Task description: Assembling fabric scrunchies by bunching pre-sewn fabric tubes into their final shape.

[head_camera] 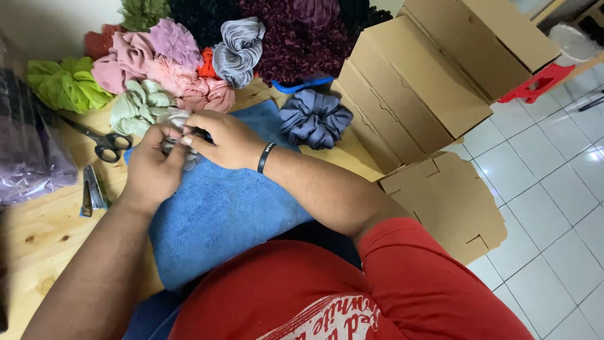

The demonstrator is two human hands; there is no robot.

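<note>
My left hand (151, 167) and right hand (217, 138) each pinch shut on the grey scrunchie (176, 119) over the blue towel (220, 208); loosening either grip could let gathered fabric slip free.

A red short-sleeved T-shirt (327, 296) with white printed lettering on the chest is worn, both forearms being left bare. A narrow black band (265, 157) is worn around the right wrist.

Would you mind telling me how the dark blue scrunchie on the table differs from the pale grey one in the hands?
The dark blue scrunchie lies free and fully visible beside the blue towel; the pale grey scrunchie is mostly hidden, pinched between the left hand and right hand. One is dark slate blue, the other light grey. Both are gathered fabric.
</note>
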